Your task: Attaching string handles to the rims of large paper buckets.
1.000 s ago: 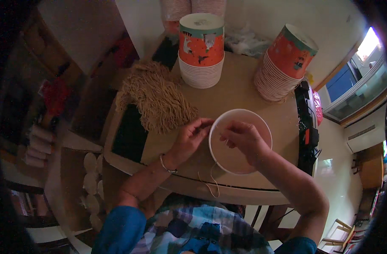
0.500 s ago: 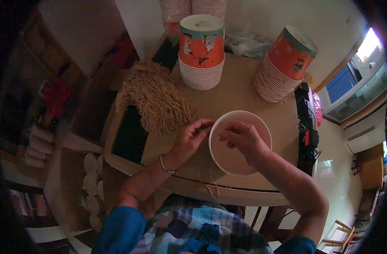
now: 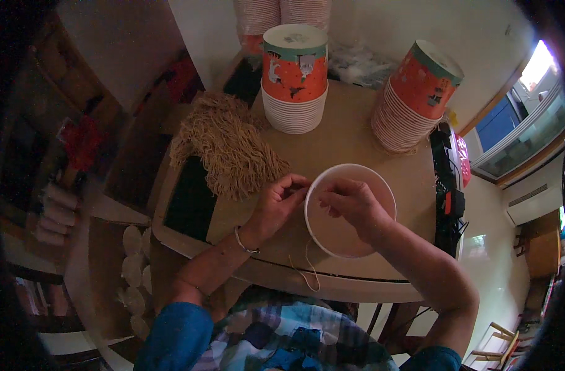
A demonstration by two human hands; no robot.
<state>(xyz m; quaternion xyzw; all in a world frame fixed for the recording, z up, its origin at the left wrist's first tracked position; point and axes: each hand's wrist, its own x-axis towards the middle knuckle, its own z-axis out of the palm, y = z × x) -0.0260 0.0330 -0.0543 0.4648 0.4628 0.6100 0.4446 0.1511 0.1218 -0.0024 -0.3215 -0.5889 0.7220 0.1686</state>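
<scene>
String bundle: a shaggy tan bundle of strings (image 3: 230, 148) lies on the left of the tabletop (image 3: 351, 133), just beyond the left hand.
Left hand: the left hand (image 3: 277, 203), with a bracelet (image 3: 238, 235) at its wrist, is half curled, thumb and forefinger bent toward each other, their tips at the outer left side of the tub rim.
Upside-down stack: orange and green paper tubs (image 3: 295, 80) stand behind, nested bottoms up.
Loose string: a pale string (image 3: 317, 283) loops down from near the tub's lower left rim over the front edge.
Tub: the white tub (image 3: 381, 188) sits near the front edge, between the hands, mouth up.
Right hand: the right hand (image 3: 355, 201) reaches inside the tub, fingers drawn in close to the thumb; the fingertips are dim and small, so I cannot tell whether either of the hands grips something.
Leaning stack: more nested tubs (image 3: 421, 89) tilt at the back right.
</scene>
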